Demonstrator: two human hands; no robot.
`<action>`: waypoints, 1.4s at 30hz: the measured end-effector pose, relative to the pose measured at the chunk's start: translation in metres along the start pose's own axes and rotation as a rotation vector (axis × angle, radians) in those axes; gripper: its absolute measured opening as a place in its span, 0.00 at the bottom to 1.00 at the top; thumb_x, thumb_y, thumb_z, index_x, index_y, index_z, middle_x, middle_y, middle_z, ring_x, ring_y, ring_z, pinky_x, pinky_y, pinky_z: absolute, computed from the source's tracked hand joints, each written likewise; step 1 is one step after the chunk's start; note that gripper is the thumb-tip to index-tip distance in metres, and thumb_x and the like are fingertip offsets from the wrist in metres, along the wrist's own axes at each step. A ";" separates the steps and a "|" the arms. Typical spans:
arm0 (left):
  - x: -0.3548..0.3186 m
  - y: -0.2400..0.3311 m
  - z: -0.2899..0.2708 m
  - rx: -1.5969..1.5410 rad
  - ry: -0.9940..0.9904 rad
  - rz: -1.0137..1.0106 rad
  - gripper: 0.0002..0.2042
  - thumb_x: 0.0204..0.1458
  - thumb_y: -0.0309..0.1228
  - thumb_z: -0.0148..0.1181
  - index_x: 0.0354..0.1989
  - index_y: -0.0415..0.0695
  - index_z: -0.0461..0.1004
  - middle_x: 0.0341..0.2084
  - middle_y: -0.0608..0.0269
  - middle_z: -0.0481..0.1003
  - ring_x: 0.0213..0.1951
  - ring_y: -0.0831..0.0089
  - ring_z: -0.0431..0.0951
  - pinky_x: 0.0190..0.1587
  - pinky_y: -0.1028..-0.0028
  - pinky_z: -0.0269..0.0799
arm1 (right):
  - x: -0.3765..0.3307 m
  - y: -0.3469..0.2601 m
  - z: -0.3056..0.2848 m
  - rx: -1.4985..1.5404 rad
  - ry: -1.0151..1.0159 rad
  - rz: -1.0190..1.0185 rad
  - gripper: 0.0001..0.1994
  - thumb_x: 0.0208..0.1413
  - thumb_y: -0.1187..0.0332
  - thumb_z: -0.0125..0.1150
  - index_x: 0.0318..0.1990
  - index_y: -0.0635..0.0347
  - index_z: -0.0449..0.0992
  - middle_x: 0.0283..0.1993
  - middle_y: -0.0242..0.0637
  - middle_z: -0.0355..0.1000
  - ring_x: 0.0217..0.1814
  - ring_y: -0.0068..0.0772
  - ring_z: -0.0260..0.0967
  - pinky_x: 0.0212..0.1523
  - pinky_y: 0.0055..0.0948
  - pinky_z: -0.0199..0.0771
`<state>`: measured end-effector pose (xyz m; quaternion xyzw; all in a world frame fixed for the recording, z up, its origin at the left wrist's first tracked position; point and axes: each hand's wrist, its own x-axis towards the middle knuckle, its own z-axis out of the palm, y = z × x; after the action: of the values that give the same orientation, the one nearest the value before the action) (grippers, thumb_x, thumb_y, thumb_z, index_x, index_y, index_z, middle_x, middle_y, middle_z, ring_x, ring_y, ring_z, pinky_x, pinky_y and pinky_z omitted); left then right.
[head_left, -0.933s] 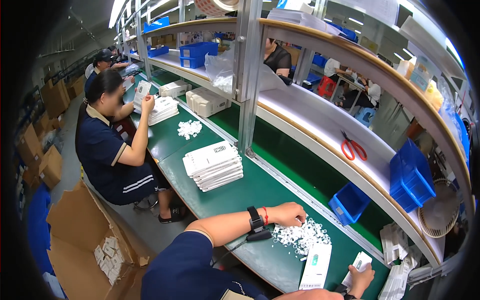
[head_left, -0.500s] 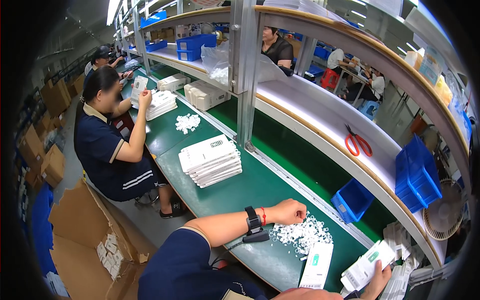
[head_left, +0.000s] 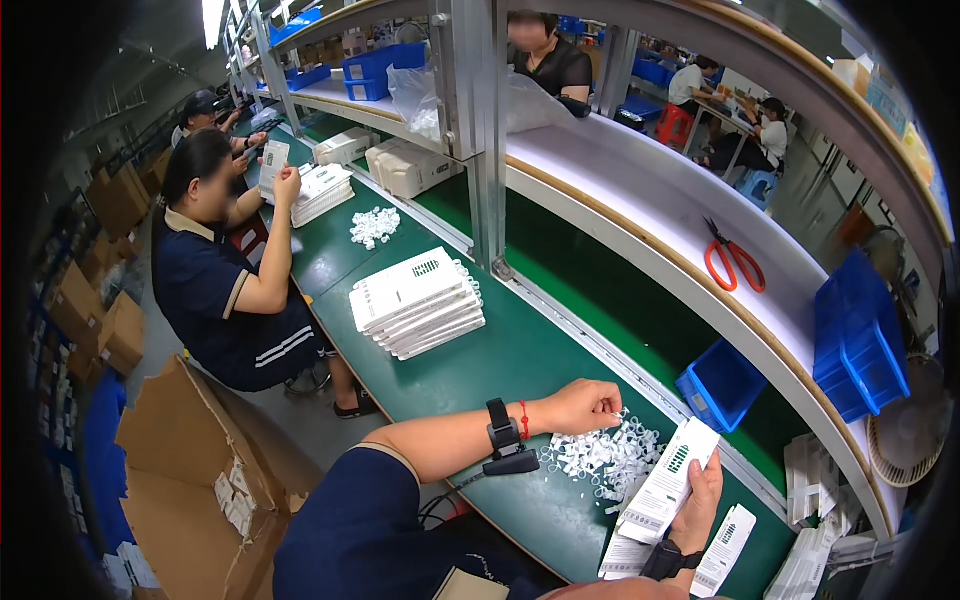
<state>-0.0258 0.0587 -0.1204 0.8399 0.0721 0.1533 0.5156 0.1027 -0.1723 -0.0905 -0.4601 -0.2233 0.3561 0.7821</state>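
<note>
On the surface (head_left: 520,360), the pile of small clips (head_left: 605,462) lies between the left hand (head_left: 585,405) and right hand (head_left: 700,495), the stack of flat boxes (head_left: 418,302) farther off to the left.

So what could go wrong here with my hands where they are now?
The pile of small white parts lies loose beside the left hand, so a sweep could scatter pieces. The right hand holds the white packet by its lower part only, so it might slip onto the flat packets below.
</note>
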 end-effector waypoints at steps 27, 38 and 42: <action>0.000 -0.011 0.003 -0.206 0.051 -0.141 0.06 0.52 0.26 0.61 0.32 0.38 0.71 0.25 0.66 0.75 0.27 0.84 0.72 0.29 0.81 0.69 | 0.004 0.013 -0.003 0.075 0.102 0.141 0.15 0.62 0.67 0.48 0.53 0.67 0.66 0.45 0.44 0.74 0.41 0.32 0.75 0.42 0.29 0.77; -0.001 -0.008 0.003 -0.273 0.039 -0.177 0.07 0.52 0.27 0.63 0.31 0.39 0.70 0.23 0.70 0.72 0.24 0.87 0.69 0.25 0.82 0.66 | 0.005 0.015 -0.007 0.062 0.080 0.169 0.16 0.62 0.69 0.46 0.55 0.69 0.65 0.48 0.46 0.72 0.45 0.34 0.74 0.46 0.31 0.75; -0.002 -0.011 0.002 -0.234 0.054 -0.120 0.07 0.50 0.25 0.64 0.32 0.39 0.71 0.23 0.69 0.72 0.26 0.86 0.70 0.27 0.82 0.67 | 0.004 0.015 -0.005 0.055 0.076 0.181 0.16 0.63 0.70 0.45 0.55 0.69 0.64 0.47 0.45 0.73 0.45 0.33 0.74 0.46 0.30 0.75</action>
<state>-0.0266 0.0618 -0.1309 0.7639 0.1174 0.1521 0.6161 0.1039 -0.1672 -0.1057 -0.4700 -0.1411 0.4135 0.7669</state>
